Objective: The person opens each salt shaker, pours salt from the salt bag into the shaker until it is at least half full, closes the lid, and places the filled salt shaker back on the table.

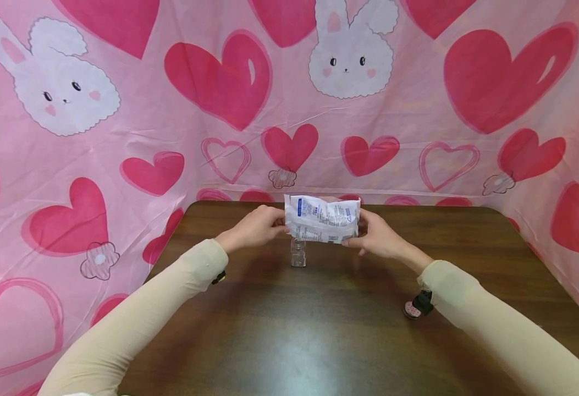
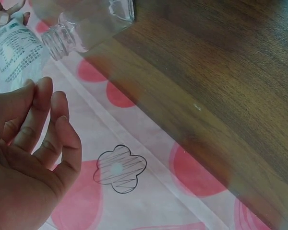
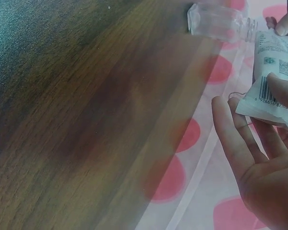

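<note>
A white printed packet is held up level between both hands, above the table. My left hand pinches its left end between thumb and fingertips; in the left wrist view the hand has its fingers bent at the packet's edge. At the other end my right hand grips the packet, thumb on the printed face and fingers behind, as the right wrist view shows. Below and behind the packet's lower left part stands a clear glass bottle, its mouth without a cap.
A small round pink-patterned lid lies on the brown wooden table, beside the right wrist. Behind and at both sides hangs a pink cloth with hearts and rabbits.
</note>
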`<state>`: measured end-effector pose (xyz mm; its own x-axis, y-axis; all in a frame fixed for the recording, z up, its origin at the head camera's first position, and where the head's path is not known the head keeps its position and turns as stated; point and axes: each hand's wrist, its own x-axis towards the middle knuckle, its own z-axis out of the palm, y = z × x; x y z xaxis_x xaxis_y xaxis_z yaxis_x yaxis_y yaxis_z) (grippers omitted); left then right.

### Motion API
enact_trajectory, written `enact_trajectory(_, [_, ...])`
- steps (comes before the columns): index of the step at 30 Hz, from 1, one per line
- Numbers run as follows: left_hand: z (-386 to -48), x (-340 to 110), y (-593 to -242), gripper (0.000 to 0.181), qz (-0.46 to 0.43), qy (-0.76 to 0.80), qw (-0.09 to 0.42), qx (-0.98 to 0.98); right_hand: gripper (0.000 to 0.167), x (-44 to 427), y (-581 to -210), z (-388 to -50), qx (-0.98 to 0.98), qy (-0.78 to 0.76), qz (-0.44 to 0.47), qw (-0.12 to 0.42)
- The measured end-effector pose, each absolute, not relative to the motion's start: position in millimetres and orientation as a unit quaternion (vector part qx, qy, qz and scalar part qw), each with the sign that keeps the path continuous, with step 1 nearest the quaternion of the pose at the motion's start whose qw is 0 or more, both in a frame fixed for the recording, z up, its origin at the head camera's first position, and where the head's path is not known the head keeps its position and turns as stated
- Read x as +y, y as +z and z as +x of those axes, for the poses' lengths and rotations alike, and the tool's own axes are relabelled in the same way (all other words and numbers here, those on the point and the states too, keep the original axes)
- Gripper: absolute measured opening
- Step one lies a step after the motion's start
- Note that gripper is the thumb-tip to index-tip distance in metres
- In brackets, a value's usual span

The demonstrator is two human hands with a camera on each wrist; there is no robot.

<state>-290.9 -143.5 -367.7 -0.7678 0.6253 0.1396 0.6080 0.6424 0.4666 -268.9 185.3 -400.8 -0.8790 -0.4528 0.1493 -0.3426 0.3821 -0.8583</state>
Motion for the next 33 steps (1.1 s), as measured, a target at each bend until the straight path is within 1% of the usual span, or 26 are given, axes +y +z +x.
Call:
enact_trajectory(11, [-290.8, -144.0, -368.0, 0.018, 0.341, 0.257, 0.021, 0.904, 0.058, 185.8, -398.8, -268.4, 0.834, -0.495, -0.239, 0.052])
enact_trajectory(33, [-289.3, -143.8, -366.2, 0.017, 0.339, 0.248, 0.021, 0.907, 0.06, 186.1, -396.2, -268.4, 0.838, -0.486, -0.241, 0.049])
